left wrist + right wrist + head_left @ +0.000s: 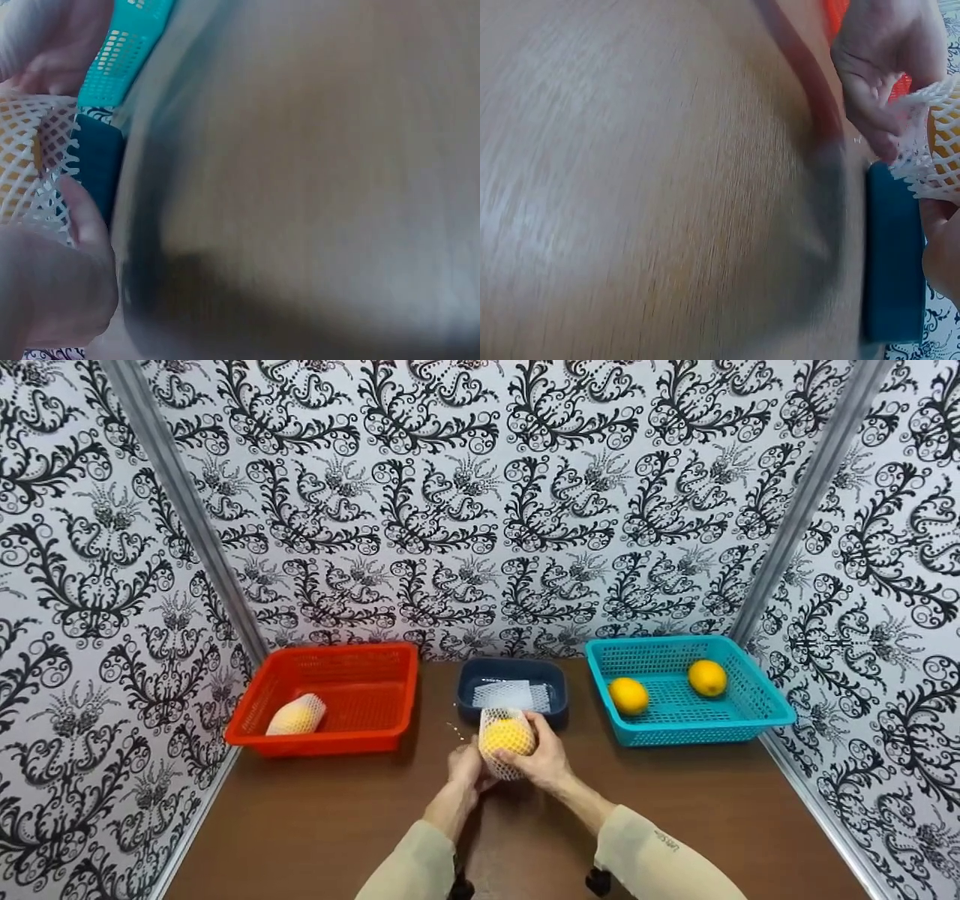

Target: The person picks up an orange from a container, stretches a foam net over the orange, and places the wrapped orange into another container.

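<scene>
A yellow fruit (pixel 507 737) sits inside a white foam net sleeve (pixel 495 718) in front of the dark blue tray (pixel 512 714). My right hand (pixel 547 757) holds the sleeved fruit from the right, with the thumb across its front. On the other side, my left hand (pixel 465 765) pinches the net's edge. The right wrist view shows the fingers of my left hand (pixel 889 52) at the net's open end, and part of the fruit (pixel 946 139) through the mesh. In the left wrist view the net (pixel 37 142) lies between both hands.
At left, a red basket (pixel 360 741) holds one netted fruit (pixel 297 715). At right, a teal basket (pixel 690 731) holds two bare yellow fruits (pixel 628 696). More white net sleeves (pixel 502 694) lie in the blue tray. Patterned walls enclose the brown table (pixel 322 825).
</scene>
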`<state>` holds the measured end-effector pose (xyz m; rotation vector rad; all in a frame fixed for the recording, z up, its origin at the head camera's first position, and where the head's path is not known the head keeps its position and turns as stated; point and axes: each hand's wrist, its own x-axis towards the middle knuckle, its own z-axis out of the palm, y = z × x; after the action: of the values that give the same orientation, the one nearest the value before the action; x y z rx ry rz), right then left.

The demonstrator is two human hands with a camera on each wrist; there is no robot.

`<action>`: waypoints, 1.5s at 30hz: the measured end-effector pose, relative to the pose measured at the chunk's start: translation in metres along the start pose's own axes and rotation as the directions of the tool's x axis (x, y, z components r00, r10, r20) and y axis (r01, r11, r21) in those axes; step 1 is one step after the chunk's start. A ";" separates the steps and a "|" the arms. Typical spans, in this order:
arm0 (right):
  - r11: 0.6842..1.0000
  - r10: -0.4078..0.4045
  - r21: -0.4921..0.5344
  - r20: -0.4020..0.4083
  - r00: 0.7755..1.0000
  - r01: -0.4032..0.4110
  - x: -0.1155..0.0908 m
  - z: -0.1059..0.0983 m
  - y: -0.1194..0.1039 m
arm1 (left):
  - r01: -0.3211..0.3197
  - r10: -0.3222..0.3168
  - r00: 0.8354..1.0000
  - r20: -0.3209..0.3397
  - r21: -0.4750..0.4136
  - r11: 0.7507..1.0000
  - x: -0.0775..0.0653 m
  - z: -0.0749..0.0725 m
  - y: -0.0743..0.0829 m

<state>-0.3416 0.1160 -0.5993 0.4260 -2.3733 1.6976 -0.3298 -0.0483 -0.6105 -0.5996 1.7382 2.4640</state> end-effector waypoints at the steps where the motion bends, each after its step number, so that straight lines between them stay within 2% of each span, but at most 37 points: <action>1: 1.000 0.010 0.020 0.001 1.000 -0.010 0.000 0.000 0.000 | -0.020 0.020 1.000 0.020 0.007 1.000 0.000 -0.003 0.001; 5: 0.993 0.038 0.107 0.015 0.999 -0.039 0.000 -0.003 -0.002 | -0.097 0.095 0.988 0.121 0.014 0.995 -0.002 -0.013 0.005; 10: 0.970 0.092 0.222 0.027 0.995 -0.096 0.000 -0.006 -0.008 | -0.187 0.183 0.954 0.238 -0.005 0.982 -0.005 -0.016 0.010; 14: 0.953 0.119 0.275 0.030 0.992 -0.123 0.000 -0.007 -0.011 | -0.227 0.229 0.929 0.291 -0.041 0.973 -0.010 -0.012 0.016; 16: 0.945 0.136 0.297 0.028 0.990 -0.139 0.000 -0.006 -0.011 | -0.232 0.239 0.928 0.287 -0.060 0.971 -0.012 -0.008 0.018; 21: 0.913 0.193 0.362 0.019 0.981 -0.187 0.004 -0.003 -0.011 | -0.201 0.219 0.952 0.214 -0.102 0.974 -0.018 0.002 0.025; 24: 0.900 0.209 0.390 0.009 0.978 -0.195 0.006 -0.002 -0.013 | -0.213 0.228 0.959 0.168 -0.103 0.972 -0.021 0.008 0.028; 27: 0.891 0.207 0.411 0.011 0.978 -0.193 0.007 -0.001 -0.014 | -0.265 0.272 0.955 0.116 -0.073 0.962 -0.024 0.013 0.030; 31: 0.853 0.216 0.473 0.064 0.974 -0.220 0.007 -0.002 -0.014 | -0.341 0.342 0.938 0.055 -0.022 0.940 -0.030 0.018 0.031; 34: 0.815 0.222 0.524 0.113 0.968 -0.248 0.008 -0.003 -0.014 | -0.378 0.378 0.925 0.041 0.008 0.926 -0.033 0.021 0.030; 37: 0.794 0.214 0.550 0.145 0.966 -0.259 0.008 -0.004 -0.016 | -0.386 0.384 0.922 0.048 0.028 0.922 -0.035 0.023 0.031; 39: 0.788 0.227 0.550 0.157 0.961 -0.276 0.008 -0.005 -0.016 | -0.387 0.385 0.922 0.054 0.040 0.921 -0.036 0.023 0.031; 45: 0.801 0.234 0.525 0.167 0.958 -0.287 0.006 -0.009 -0.021 | -0.389 0.384 0.921 0.073 0.070 0.919 -0.036 0.020 0.030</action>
<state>-0.3407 0.1173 -0.5759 0.2632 -2.0373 2.5487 -0.3103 -0.0349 -0.5653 -0.1843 2.0963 2.5979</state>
